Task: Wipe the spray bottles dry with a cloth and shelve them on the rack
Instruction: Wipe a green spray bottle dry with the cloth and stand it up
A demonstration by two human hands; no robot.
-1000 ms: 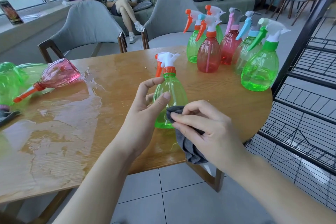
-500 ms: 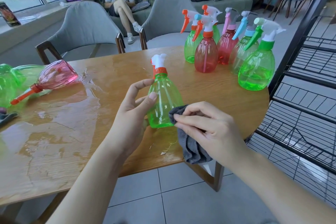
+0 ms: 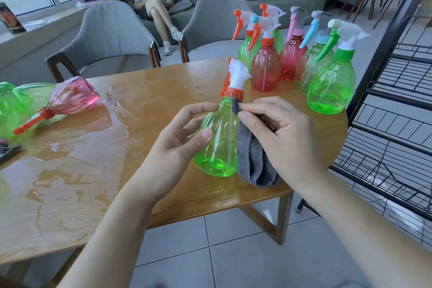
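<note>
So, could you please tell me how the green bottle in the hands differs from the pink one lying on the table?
The green spray bottle is held tilted off the table by the left hand; the pink spray bottle lies on its side on the wet table, untouched. Both have orange collars.

Since a second ago the green spray bottle point(image 3: 218, 142) has turned, its white nozzle now pointing right instead of left. The right hand point(image 3: 278, 133) has slid the grey cloth point(image 3: 253, 159) up from the bottle's base to its neck, below the orange collar. The left hand point(image 3: 180, 140) has shifted its grip: forefinger at the neck, thumb across the body.
</note>
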